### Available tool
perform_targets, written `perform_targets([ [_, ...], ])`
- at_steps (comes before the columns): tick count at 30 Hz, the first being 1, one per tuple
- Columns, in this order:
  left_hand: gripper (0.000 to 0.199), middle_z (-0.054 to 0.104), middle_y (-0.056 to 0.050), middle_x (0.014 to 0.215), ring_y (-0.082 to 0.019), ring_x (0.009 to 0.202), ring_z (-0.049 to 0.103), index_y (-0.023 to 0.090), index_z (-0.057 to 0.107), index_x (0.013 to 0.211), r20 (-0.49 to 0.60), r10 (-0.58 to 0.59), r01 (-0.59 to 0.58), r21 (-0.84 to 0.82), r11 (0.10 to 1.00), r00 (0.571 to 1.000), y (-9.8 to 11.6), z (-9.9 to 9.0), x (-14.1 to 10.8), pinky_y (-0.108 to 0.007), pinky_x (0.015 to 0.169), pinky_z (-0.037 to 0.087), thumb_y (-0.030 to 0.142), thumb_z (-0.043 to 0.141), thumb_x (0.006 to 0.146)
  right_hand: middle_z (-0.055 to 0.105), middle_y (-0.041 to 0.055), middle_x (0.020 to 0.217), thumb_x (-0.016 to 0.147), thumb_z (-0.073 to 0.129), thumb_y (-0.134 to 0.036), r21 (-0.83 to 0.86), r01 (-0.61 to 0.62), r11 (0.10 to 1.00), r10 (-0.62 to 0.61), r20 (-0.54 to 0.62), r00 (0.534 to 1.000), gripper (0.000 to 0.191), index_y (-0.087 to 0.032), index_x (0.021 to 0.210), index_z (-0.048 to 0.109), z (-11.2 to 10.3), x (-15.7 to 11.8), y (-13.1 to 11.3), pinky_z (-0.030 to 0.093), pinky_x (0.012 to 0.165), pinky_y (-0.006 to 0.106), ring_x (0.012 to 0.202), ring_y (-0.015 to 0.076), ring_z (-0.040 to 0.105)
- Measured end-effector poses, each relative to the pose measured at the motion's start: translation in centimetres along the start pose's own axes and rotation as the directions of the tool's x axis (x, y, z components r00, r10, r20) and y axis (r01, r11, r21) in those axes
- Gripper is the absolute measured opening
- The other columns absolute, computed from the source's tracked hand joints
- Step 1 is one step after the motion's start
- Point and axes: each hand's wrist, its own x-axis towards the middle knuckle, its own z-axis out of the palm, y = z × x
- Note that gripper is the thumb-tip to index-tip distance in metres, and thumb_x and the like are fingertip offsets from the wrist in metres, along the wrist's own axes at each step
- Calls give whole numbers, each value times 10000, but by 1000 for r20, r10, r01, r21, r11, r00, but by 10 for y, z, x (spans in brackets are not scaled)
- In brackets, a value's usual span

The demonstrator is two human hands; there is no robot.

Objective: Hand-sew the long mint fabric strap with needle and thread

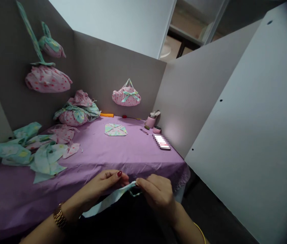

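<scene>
My right hand (158,191) pinches one end of a pale mint fabric strip (110,200) between thumb and fingers, in front of the table edge. From there the strip slants down to the left, below my left hand (105,183). A thin green loop of the same cloth hangs just under the pinch. My left hand is loosely curled beside the strip's end, its thumb raised apart from the fingers, with nothing visible in its grasp. Its lower fingers are partly hidden. On the table beyond lies a folded mint floral cloth piece (116,129).
The table has a purple cloth (123,152). Mint and pink fabric pieces (46,156) and gathered bundles (73,115) lie at left. At right are a pink bottle (150,121), thread snips (144,131) and a phone (161,141). A pink bag (126,97) hangs behind; grey partitions enclose the table.
</scene>
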Motion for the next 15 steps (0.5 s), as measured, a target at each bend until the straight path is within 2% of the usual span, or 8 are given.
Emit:
perform_targets([
  [2,404,670,-20,689,-126,591,574,141,669,853,180,-142,183,-235,955,973,0,5,-5,-222,547,429,387,353,913,517,-13,534,867,453,-120,4,-10,1000,10,17,1000,146,-149,875,596,0,0,0,321,448,246,478,96,449],
  [4,392,631,5,608,-101,519,495,143,688,744,286,-216,319,-386,865,933,2,6,-11,-201,504,371,418,441,875,537,-5,550,870,456,-129,21,-20,1000,19,33,999,138,-149,891,591,-1,0,-1,331,455,248,492,100,462],
  [7,335,607,20,556,-90,477,430,149,686,674,300,-265,383,-461,801,916,3,5,-14,-192,467,316,416,544,818,535,-3,543,864,462,-121,35,-31,999,30,35,999,134,-150,899,588,-1,0,-1,332,459,250,492,103,458],
  [15,250,626,11,610,-97,506,467,149,634,673,244,-310,394,-515,761,919,-5,10,-10,-203,488,321,389,641,741,541,-1,538,852,457,-99,42,-29,999,28,25,999,150,-152,883,594,0,-2,0,319,454,254,483,108,443],
])
